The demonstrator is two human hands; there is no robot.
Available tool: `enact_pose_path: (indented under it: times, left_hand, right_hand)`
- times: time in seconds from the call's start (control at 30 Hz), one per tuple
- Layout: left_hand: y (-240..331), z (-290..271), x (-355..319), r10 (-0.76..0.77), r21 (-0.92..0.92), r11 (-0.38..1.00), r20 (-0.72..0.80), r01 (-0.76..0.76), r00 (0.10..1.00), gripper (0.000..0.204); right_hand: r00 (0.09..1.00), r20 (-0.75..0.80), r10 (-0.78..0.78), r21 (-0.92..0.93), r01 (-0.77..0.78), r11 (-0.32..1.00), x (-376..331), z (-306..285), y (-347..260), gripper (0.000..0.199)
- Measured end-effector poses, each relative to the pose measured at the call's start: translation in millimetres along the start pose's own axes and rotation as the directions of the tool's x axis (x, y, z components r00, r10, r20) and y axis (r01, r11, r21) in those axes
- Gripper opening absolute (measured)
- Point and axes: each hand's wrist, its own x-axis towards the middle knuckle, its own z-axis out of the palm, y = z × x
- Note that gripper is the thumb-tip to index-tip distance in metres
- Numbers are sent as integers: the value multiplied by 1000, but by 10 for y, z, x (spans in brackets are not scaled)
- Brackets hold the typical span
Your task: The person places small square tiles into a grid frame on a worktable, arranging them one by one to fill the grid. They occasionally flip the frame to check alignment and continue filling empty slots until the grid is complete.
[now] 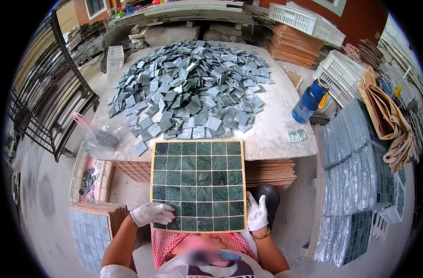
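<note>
My left hand (151,214), gloved white, comes up from the lower left of the frame, forearm angled inward, fingers curled over the lower left corner of the tile frame (198,186); that grip is closed on its edge. The frame sits in the lower middle of the picture, between me and the surface (281,134), its far edge resting on the surface's near rim. It is nearly square, slightly taller than wide, its long axis pointing away from me toward the tile pile (193,88). My right hand (256,213), gloved too, stands upright against the frame's lower right edge, fingers extended, pressed flat rather than wrapped around. A blue bottle (311,100) stands at right.
</note>
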Motion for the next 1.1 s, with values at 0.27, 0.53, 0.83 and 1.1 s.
enact_pose_path:
  times: [0.27,0.53,0.83,1.1]
  left_hand:
    - [-626,-1124,250,281,-287,708,-724,-645,630,40]
    - [-223,-1591,1650,670,631,676,-741,380,37,66]
    - [-163,-1817,2048,697,694,552,-689,462,201,55]
    - [-182,-1760,1322,926,795,218,-352,566,138,21]
  right_hand:
    - [984,-174,-33,-215,-5,977,99,12,-69,67]
    - [969,-237,-69,-452,-47,891,69,-23,-184,68]
    - [745,-590,-312,-556,-95,825,181,132,-100,51]
    - [754,-626,-197,-481,-175,859,151,207,-73,52]
